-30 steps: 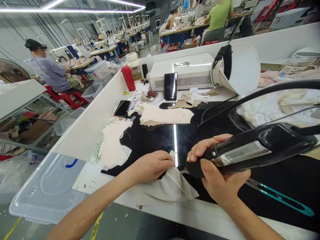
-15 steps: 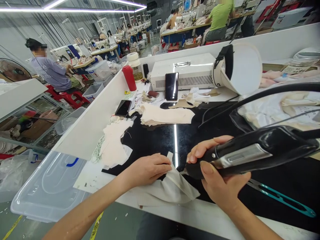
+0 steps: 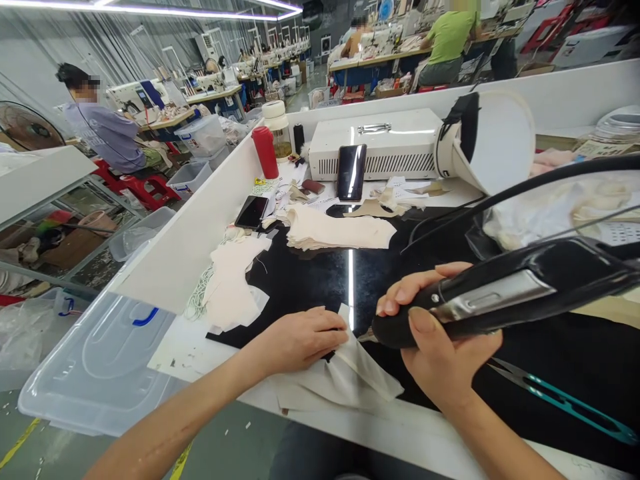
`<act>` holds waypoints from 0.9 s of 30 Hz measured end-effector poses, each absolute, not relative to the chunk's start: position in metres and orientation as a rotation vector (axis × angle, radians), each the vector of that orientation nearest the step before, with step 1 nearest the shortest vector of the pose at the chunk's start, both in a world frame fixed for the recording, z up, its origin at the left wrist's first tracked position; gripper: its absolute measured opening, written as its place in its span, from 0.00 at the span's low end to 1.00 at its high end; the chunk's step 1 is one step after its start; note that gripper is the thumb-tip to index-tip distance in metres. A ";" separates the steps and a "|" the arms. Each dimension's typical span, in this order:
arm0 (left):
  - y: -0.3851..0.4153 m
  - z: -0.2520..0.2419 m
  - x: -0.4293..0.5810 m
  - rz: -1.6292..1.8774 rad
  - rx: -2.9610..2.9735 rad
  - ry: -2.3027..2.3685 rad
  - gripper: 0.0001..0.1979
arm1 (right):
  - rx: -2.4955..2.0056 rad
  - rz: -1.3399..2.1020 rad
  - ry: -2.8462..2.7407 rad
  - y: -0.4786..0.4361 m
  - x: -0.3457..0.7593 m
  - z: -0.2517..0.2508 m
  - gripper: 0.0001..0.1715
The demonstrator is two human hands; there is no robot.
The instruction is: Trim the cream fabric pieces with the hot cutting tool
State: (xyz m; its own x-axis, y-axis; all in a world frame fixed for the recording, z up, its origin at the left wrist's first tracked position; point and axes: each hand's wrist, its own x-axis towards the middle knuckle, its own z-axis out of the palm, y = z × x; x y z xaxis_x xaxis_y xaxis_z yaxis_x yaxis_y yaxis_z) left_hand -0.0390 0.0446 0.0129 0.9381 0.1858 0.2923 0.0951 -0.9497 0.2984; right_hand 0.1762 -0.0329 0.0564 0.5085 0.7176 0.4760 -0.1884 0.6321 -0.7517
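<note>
My right hand (image 3: 440, 333) is wrapped round a long black hand tool (image 3: 505, 290) with a silver plate and a black cable, its tip down at a pale fabric piece (image 3: 350, 380) on the black work surface (image 3: 320, 277). My left hand (image 3: 300, 340) rests on that fabric with its fingers closed, pinching its upper edge beside the tool tip.
A stack of cream fabric pieces (image 3: 340, 230) and more loose ones (image 3: 230, 280) lie further back. Teal thread snips (image 3: 565, 400) lie at the right. Two phones (image 3: 351, 172), a red bottle (image 3: 265, 152), a white machine box (image 3: 380, 143) and a white lamp head (image 3: 490, 140) stand behind. A clear plastic bin (image 3: 100, 360) sits at the left. Other people work at distant tables.
Both hands have stayed on the fabric; the tool has tilted a little and the view has shifted slightly down and right.
</note>
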 end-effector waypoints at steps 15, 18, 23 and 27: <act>0.045 0.006 -0.039 0.475 2.809 0.184 0.12 | -0.702 0.550 -0.834 -0.015 0.174 0.052 0.24; 0.044 0.006 -0.040 0.437 2.811 0.196 0.13 | -0.694 0.559 -0.835 -0.015 0.172 0.054 0.24; 0.044 0.008 -0.039 0.459 2.807 0.186 0.12 | -0.691 0.575 -0.852 -0.018 0.172 0.055 0.25; 0.045 0.009 -0.038 0.486 2.839 0.148 0.12 | -0.696 0.565 -0.852 -0.018 0.172 0.054 0.25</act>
State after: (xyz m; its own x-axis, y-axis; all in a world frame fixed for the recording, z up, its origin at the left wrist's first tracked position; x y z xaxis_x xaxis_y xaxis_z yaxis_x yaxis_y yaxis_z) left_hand -0.0381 0.0453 0.0089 0.9390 0.1421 0.3131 0.0562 -0.9618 0.2679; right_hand 0.1715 -0.0180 0.0535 0.5406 0.6922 0.4782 -0.1713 0.6471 -0.7430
